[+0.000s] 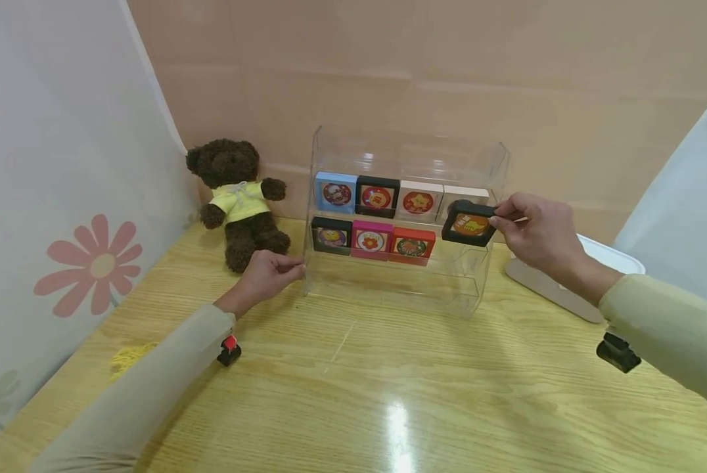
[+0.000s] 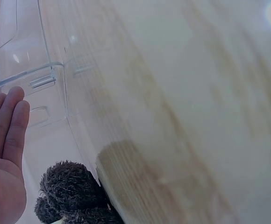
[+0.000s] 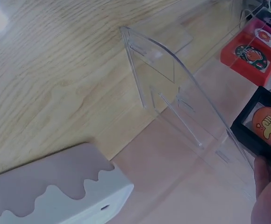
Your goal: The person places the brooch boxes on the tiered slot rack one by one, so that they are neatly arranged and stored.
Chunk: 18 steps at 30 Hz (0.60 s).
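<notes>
A clear acrylic display rack (image 1: 389, 282) stands on the table, carrying small square framed boxes with round badges. On its upper filled tier are a light blue box (image 1: 336, 193), a black one (image 1: 378, 197) and pale ones (image 1: 420, 201). Black, magenta (image 1: 370, 240) and red (image 1: 412, 246) boxes sit on the tier below. My right hand (image 1: 539, 230) pinches a black framed box (image 1: 469, 224) with an orange thumbs-up badge by its right edge, in front of the rack's right end. With fingertips and thumb, my left hand (image 1: 265, 279) holds the rack's left side edge.
A brown teddy bear (image 1: 241, 197) in a yellow shirt sits left of the rack. Behind my right hand lies a white and beige box with a wavy edge (image 3: 60, 186). Yellow strands (image 1: 130, 358) lie by my left sleeve. A peach backdrop closes off the rear.
</notes>
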### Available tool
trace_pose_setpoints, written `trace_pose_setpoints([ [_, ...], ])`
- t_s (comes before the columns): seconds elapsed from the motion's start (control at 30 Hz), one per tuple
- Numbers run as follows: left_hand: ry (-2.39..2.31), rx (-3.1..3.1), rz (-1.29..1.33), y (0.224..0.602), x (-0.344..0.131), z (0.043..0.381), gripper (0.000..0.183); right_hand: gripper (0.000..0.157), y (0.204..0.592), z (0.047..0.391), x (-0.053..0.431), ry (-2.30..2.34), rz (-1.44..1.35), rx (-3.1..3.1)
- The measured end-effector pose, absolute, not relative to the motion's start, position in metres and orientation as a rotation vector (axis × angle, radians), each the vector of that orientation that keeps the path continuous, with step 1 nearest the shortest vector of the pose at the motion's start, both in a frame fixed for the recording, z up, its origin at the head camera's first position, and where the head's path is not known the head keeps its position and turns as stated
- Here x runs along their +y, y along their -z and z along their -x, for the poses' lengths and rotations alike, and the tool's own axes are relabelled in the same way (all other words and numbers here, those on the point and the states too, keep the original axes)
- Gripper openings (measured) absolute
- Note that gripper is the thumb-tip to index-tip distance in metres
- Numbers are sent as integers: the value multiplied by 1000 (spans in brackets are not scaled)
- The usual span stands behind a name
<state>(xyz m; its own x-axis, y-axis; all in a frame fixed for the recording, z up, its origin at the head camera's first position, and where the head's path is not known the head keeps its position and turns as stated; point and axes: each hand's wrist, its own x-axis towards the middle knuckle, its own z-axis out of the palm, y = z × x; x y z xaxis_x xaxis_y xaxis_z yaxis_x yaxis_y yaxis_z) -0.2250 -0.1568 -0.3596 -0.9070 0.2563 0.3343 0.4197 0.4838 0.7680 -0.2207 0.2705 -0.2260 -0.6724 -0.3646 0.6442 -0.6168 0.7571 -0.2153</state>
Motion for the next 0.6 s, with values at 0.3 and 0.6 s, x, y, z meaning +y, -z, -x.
trace_pose_setpoints([
  [0.3,1433,-2547,585,360,-156,224,25,11,248,229,268,-582,-770,-2343],
  [0.6,1408,-2538,608,362,-157,226,24,10,257,231,262,-520,-815,-2329],
])
